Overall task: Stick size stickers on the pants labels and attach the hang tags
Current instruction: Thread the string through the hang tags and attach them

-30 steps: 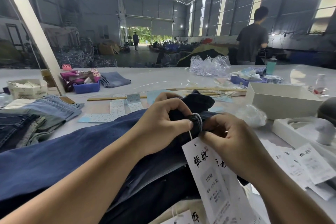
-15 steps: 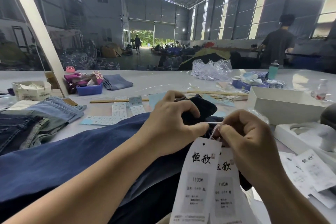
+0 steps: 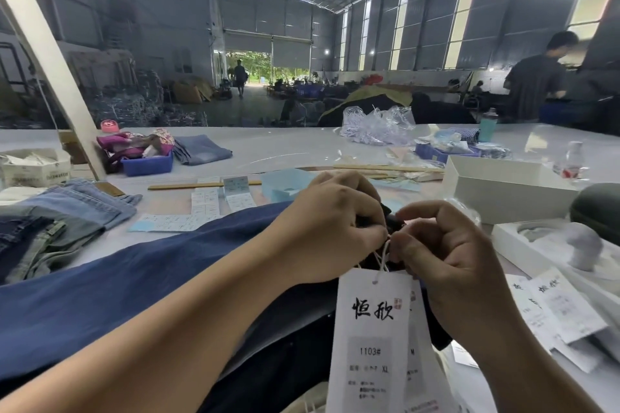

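Dark blue jeans [image 3: 141, 282] lie across the table in front of me. My left hand [image 3: 328, 225] grips the dark waistband fabric at the top of the jeans. My right hand [image 3: 443, 255] pinches the white string of a hang tag [image 3: 372, 339] right beside the left fingertips. The white tag hangs from that string, printed with black characters, "1103#" and "XL". A second tag sits behind it, mostly hidden. Size sticker sheets [image 3: 204, 206] lie on the table beyond the jeans.
Folded jeans [image 3: 60, 214] are stacked at the left. A white open box [image 3: 503, 188] and a white tray [image 3: 553, 245] stand at the right, with loose hang tags [image 3: 563, 308] near them. A blue bin [image 3: 147, 164], wooden sticks [image 3: 201, 185] and plastic bags [image 3: 375, 127] lie farther back.
The string loop that stood over the belt loop has been drawn tight. Both hands have come together, and the tag now hangs straight down below them.
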`<move>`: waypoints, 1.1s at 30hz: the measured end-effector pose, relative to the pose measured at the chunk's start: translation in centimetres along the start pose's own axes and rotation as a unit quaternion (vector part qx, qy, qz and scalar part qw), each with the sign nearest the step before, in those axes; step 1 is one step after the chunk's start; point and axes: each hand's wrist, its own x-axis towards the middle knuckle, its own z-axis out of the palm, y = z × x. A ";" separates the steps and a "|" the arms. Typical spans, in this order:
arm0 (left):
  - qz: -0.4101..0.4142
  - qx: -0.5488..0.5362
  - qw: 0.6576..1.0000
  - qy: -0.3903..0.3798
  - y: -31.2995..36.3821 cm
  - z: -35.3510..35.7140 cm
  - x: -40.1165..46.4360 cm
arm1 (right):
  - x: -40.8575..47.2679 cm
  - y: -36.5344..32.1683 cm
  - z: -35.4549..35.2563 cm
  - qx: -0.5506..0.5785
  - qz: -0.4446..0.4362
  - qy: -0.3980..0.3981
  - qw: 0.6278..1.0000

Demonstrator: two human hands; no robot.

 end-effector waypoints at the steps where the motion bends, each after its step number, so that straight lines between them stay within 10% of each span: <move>1: -0.017 -0.032 0.999 -0.006 0.0 -0.1 0.0 | 0.0 0.0 0.1 0.012 0.000 -0.010 1.000; 20: -0.141 -0.324 0.934 0.051 -2.7 -0.3 -0.8 | 0.0 1.3 0.7 0.074 0.016 0.020 0.997; 33: -0.112 -0.303 0.942 0.096 -2.4 0.1 -0.3 | -1.6 1.8 2.9 -0.171 -0.034 0.009 0.985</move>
